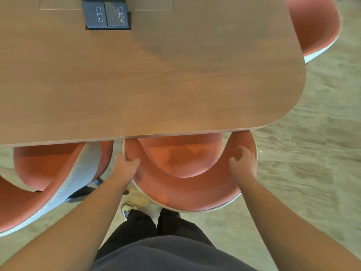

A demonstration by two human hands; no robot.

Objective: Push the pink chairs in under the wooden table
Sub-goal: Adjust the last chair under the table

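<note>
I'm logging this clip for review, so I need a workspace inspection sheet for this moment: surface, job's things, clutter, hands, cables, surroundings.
Surface: wooden table, rounded corner at the right, top bare apart from a dark socket box set into it.
Job's things: middle pink chair with the front of its seat under the table edge, backrest still out; left pink chair turned at an angle, partly under; a third pink chair at the table's far right side.
Clutter: nothing seen.
Hands: left hand grips the middle chair's backrest rim on its left; right hand grips it on the right.
Cables: nothing seen.
Surroundings: beige carpet floor; the person's dark trousers and a shoe below.
</note>
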